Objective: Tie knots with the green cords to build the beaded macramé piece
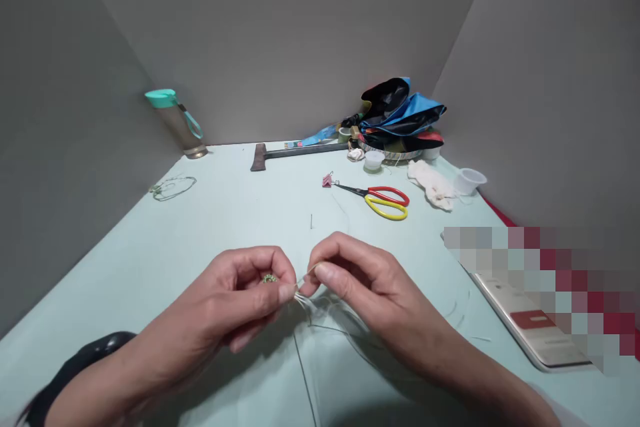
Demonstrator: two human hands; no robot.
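Both hands meet just above the pale green table [240, 207], near its front edge. My left hand [245, 293] is closed in a pinch around a small green and gold beaded piece [269, 278]. My right hand [350, 280] pinches a thin needle or wire [306, 275] that points at the beads. Fine clear threads [320, 310] trail down from between the fingertips onto the table. A black band sits on my left wrist [85, 360].
Red and yellow scissors [383, 201] and a pink binder clip [327, 180] lie mid-table. At the back: a hammer-like tool [295, 152], a teal-lidded bottle [177, 121], colourful fabric [400, 113], small white cups [469, 181], a white cloth [433, 185]. A beaded strand [173, 187] lies left, a white tray [530, 320] right.
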